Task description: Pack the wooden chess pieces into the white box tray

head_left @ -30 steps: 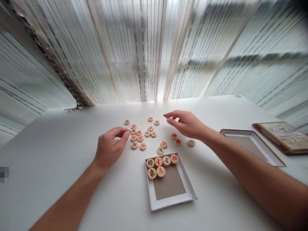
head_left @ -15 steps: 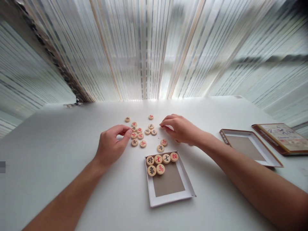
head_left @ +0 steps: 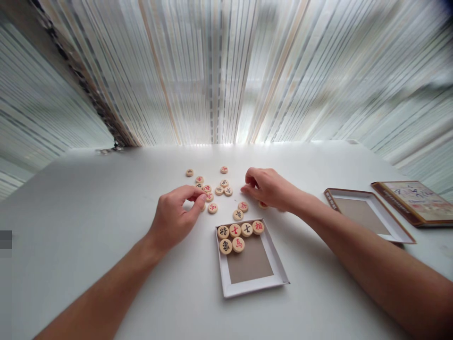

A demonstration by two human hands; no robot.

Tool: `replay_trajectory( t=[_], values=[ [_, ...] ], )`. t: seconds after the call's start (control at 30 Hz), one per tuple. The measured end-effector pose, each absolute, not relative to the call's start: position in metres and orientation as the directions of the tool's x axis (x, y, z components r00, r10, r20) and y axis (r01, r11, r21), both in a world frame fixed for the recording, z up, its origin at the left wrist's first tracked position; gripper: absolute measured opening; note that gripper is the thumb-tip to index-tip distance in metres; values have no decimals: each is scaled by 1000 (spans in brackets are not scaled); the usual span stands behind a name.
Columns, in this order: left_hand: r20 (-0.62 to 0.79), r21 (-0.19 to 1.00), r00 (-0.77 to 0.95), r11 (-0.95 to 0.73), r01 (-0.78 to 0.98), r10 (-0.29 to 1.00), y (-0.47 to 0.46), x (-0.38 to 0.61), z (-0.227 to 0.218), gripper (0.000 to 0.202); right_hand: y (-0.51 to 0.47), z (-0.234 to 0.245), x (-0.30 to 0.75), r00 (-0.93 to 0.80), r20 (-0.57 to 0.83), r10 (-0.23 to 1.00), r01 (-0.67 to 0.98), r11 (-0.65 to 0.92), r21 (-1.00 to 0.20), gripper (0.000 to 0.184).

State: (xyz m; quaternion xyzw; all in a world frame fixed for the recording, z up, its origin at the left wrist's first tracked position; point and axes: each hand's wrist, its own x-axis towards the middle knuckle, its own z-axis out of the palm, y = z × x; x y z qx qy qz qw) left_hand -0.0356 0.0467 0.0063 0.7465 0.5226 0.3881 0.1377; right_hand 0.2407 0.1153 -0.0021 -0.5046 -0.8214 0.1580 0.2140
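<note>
My left hand [head_left: 179, 212] is at the loose Chinese chess pieces, thumb and forefinger closed on a round wooden piece that they mostly hide. A red-marked piece [head_left: 210, 197] lies right beside its fingertips. To the right, my right hand [head_left: 271, 187] pinches another piece just above the table; its face is hidden. Between the hands, several pieces lie scattered, among them a touching cluster of three [head_left: 224, 183]. Closer to me, a white-rimmed box tray [head_left: 253, 286] holds larger pieces: a row along its far edge and two, including a red one [head_left: 238, 244], in a second row.
An open box half [head_left: 361, 215] with a brown edge lies at the right, beside a printed box lid or book [head_left: 421, 200]. A striped curtain [head_left: 212, 75] hangs behind the white table [head_left: 170, 293]. Some pieces are partly covered by my right forearm.
My left hand has moved slightly right and closed on a piece in the cluster. My right hand has shifted a little right, its fingers curled more tightly. The tray's pieces are unchanged.
</note>
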Motion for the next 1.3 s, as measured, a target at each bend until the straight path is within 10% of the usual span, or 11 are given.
replay_trajectory(
  t=[0.17, 0.27, 0.5, 0.93, 1.3],
  values=[
    [444, 650, 210, -474, 594, 871, 36, -27, 8, 19, 95, 18, 235, -315, 235, 919, 616, 387, -686, 15],
    [407, 727, 223, -461, 508, 886, 29, -22, 10, 16, 70, 31, 231, -210, 46, 977, 236, 96, -967, 29],
    [167, 956, 297, -228, 184, 940, 10, -4, 17, 14, 15, 22, 214, -287, -163, 944, -263, -241, -934, 28],
    [10, 990, 397, 47, -135, 918, 6, 3, 21, 13, -1, 11, 209, -350, -116, 929, -360, -248, -899, 26],
    [114, 990, 362, -136, 38, 925, 0, 2, 21, 14, -4, 14, 208, -323, -113, 940, -347, -229, -909, 18]
  ],
)
